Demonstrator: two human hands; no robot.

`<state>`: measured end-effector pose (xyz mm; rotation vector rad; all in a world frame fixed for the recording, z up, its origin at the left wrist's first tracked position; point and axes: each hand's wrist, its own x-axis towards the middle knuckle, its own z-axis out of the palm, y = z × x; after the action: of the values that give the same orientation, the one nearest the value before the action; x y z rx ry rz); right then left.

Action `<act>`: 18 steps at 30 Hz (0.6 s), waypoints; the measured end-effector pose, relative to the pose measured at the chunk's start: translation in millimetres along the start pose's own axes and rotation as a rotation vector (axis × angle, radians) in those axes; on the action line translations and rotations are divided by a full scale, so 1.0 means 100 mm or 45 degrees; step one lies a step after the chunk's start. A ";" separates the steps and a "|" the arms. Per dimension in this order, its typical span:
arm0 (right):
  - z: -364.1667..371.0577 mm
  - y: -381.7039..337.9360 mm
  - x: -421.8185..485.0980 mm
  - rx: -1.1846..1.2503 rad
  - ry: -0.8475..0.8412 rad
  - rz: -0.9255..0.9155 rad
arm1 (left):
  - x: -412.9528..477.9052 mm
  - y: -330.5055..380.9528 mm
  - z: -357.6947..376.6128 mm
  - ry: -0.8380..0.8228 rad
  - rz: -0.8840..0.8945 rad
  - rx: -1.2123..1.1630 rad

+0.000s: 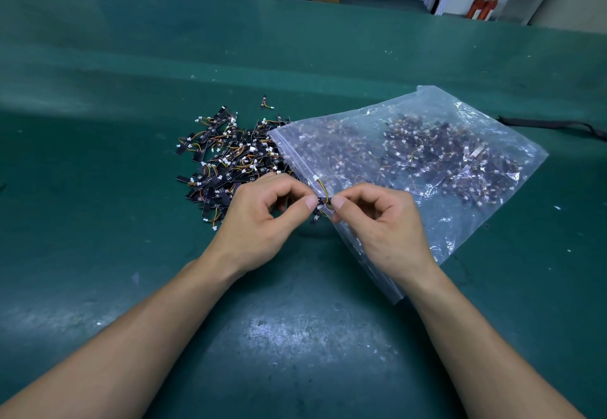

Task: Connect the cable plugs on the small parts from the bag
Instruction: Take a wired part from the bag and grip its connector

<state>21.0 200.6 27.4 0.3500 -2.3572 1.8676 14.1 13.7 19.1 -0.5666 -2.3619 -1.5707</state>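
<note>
Both hands meet in the middle of the frame, fingers curled. The left hand [259, 221] and the right hand [384, 224] each pinch one end of a small black part [323, 201]. Its thin wire loops up to a white plug [314, 177]. The clear bag [443, 221] lies to the right, its mouth by a pile [226, 159] of parts. The green table [295, 336] spreads wide below and in the upper left.
</note>
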 end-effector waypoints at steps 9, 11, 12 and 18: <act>0.00 -0.03 -0.02 0.088 -0.028 0.011 | 0.02 0.02 0.00 0.059 0.028 0.013; 0.01 -0.02 -0.01 0.045 -0.032 -0.007 | 0.01 0.01 0.00 0.047 0.014 0.003; 0.01 -0.02 -0.01 0.032 -0.032 -0.013 | 0.01 0.01 0.00 0.039 0.007 0.002; 0.01 -0.01 0.00 -0.012 -0.017 -0.017 | 0.01 0.02 -0.02 0.022 -0.007 -0.041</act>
<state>21.7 199.7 28.5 0.3773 -2.3658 1.8530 13.9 12.9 21.6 -0.5514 -2.3322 -1.6119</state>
